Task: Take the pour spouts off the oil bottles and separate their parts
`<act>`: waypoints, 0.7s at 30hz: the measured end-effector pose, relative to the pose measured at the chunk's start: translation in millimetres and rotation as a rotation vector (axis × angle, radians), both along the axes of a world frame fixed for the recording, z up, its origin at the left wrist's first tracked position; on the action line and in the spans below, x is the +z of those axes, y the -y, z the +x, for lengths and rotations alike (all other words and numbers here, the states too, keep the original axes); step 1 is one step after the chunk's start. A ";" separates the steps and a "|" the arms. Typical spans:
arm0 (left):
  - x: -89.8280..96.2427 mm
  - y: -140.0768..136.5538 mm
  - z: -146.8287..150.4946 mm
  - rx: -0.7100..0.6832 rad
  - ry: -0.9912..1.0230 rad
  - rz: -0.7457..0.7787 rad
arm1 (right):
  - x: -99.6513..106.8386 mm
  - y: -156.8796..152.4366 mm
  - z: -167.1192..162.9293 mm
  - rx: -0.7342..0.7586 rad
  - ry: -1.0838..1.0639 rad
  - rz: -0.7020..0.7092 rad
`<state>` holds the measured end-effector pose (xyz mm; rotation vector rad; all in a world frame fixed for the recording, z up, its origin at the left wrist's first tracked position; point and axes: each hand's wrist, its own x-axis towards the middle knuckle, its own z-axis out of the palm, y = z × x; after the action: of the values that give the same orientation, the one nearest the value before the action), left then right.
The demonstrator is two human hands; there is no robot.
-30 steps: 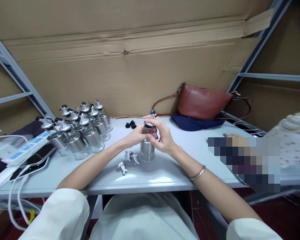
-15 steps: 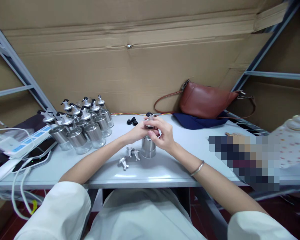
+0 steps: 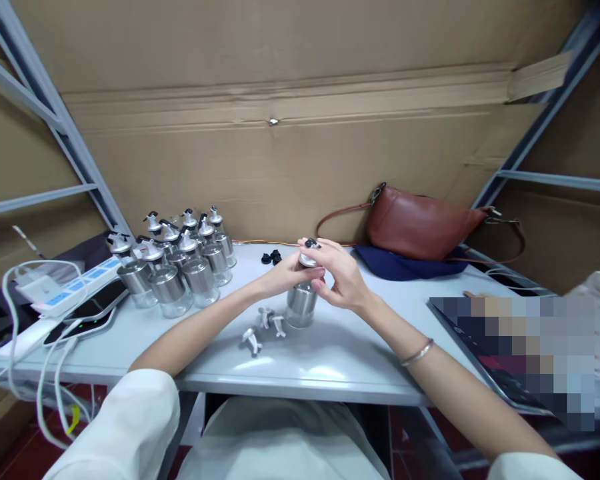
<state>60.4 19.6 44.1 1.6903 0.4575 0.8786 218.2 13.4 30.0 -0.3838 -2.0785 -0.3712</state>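
Both your left hand (image 3: 286,275) and right hand (image 3: 345,275) are gripping the bottle (image 3: 301,308) near its top, apparently seating the spout (image 3: 308,260) and needing even pressure next.

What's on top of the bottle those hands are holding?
A silvery spout with a black tip. The left hand and right hand mostly cover where it meets the bottle.

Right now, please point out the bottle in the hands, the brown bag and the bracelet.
Bottle (image 3: 301,302): head view, on its metal sleeve.
Brown bag (image 3: 423,225): head view, middle of its front.
Bracelet (image 3: 420,355): head view, on its band.
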 end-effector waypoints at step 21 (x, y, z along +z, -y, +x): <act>44.8 -139.8 -68.5 1.127 -0.648 0.391 | -12.7 -12.0 25.4 -0.183 -0.199 -0.195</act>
<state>-8.1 159.3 88.9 2.0340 1.8980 1.2189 243.6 25.4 17.2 -0.7029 -1.8942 -0.2277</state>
